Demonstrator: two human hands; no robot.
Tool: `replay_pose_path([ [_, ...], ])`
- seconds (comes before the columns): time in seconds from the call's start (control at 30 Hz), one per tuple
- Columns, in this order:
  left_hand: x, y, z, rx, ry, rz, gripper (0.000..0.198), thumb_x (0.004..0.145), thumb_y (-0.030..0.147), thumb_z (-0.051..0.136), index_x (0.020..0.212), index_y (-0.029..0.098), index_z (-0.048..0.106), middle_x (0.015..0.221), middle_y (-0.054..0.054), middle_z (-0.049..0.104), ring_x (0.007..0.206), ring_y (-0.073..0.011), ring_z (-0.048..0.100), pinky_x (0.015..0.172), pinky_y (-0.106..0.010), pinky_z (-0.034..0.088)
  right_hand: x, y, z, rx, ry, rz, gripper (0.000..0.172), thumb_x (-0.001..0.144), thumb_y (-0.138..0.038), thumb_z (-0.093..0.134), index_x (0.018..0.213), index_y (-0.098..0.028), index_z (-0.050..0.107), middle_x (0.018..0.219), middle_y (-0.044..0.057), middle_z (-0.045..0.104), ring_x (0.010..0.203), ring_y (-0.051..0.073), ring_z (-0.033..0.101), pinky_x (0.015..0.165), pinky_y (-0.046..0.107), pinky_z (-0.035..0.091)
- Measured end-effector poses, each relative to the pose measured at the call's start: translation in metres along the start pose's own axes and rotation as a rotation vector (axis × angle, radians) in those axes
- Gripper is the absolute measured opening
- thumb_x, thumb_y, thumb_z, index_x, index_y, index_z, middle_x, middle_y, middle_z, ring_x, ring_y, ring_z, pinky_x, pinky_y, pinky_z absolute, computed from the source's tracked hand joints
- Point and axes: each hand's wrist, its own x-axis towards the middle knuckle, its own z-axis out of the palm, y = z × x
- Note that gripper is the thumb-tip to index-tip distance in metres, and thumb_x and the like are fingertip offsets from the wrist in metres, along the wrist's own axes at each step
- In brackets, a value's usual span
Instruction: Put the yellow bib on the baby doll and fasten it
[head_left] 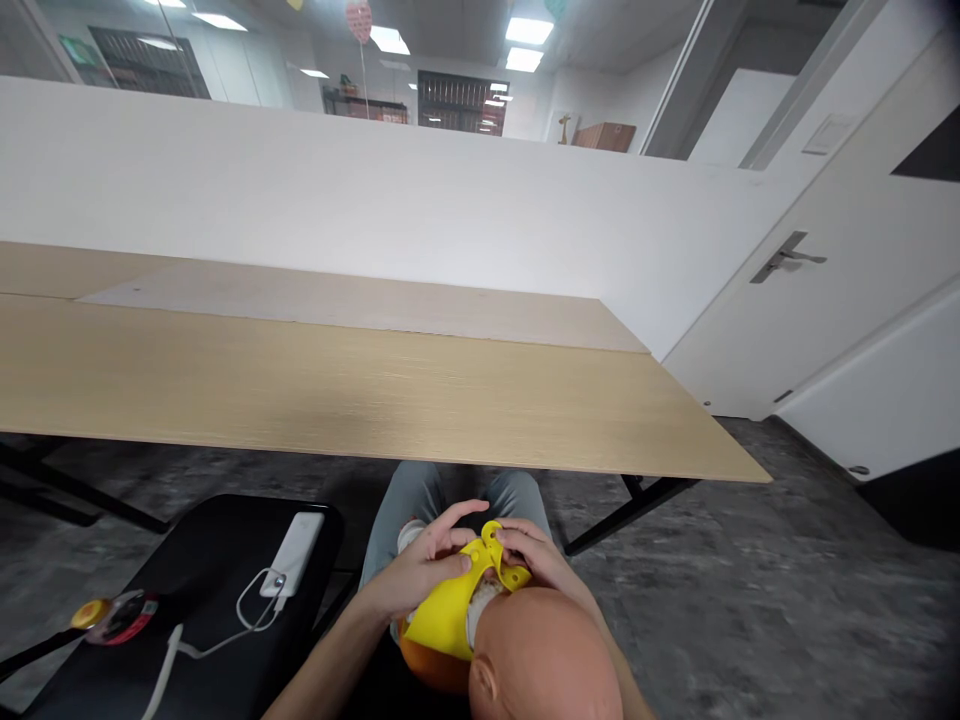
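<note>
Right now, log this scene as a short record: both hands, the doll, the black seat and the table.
Left hand: left hand, thumb on the yellow bib with round snaps
Right hand: right hand, fingers at the bib's strap end
Doll: bald, smooth-headed doll, on the lap, head towards the camera
Black seat: black seat, bearing a white rectangular device with a cable plugged in
Table: pale wood-toned table, beyond the hands
</note>
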Motion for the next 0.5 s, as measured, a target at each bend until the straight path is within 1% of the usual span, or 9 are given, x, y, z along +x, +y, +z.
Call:
replay_pose_path([
  [0.07, 0.0, 0.0, 0.0, -0.023, -0.003, 0.011, 0.065, 0.081, 0.02, 0.069, 0.14, 0.027, 0.044, 0.098, -0.004, 0.067, 0.084, -0.016, 0.064, 0.076, -0.027, 0.044, 0.004, 0.0, -0.004, -0.025, 0.051, -0.022, 0.036, 0.055, -0.039, 0.078, 0.085, -0.02, 0.071, 0.078, 0.006, 0.063, 0.075, 0.02, 0.059, 0.066, 0.032, 0.046],
  [0.13, -0.001, 0.001, -0.001, -0.076, -0.003, 0.032, 0.066, 0.079, 0.015, 0.07, 0.139, 0.027, 0.045, 0.106, -0.006, 0.067, 0.092, -0.0183, 0.064, 0.081, -0.029, 0.045, 0.007, 0.001, -0.008, -0.053, 0.108, -0.06, 0.037, 0.056, -0.041, 0.076, 0.085, -0.019, 0.07, 0.077, 0.005, 0.063, 0.076, 0.021, 0.059, 0.065, 0.03, 0.046],
  [0.23, -0.002, 0.001, -0.002, -0.136, 0.007, 0.043, 0.067, 0.076, 0.009, 0.068, 0.137, 0.027, 0.048, 0.117, -0.007, 0.065, 0.101, -0.0201, 0.063, 0.088, -0.032, 0.044, 0.009, 0.002, -0.012, -0.094, 0.12, -0.089, 0.038, 0.06, -0.042, 0.073, 0.089, -0.018, 0.07, 0.079, 0.004, 0.064, 0.076, 0.02, 0.058, 0.065, 0.029, 0.045],
  [0.4, -0.001, 0.001, -0.001, -0.145, 0.01, 0.042, 0.059, 0.074, 0.007, 0.067, 0.129, 0.024, 0.056, 0.11, -0.007, 0.067, 0.103, -0.0218, 0.062, 0.09, -0.033, 0.043, 0.012, 0.005, -0.013, -0.113, 0.124, -0.091, 0.039, 0.059, -0.042, 0.074, 0.089, -0.017, 0.07, 0.073, 0.003, 0.061, 0.07, 0.018, 0.056, 0.062, 0.027, 0.043],
  [0.5, -0.001, 0.002, -0.001, -0.138, 0.01, 0.046, 0.053, 0.072, 0.007, 0.067, 0.123, 0.023, 0.06, 0.107, -0.006, 0.067, 0.101, -0.0208, 0.061, 0.088, -0.031, 0.042, 0.015, 0.006, -0.012, -0.139, 0.086, -0.138, 0.034, 0.061, -0.044, 0.072, 0.081, -0.017, 0.068, 0.067, 0.002, 0.057, 0.064, 0.015, 0.052, 0.058, 0.026, 0.04],
])
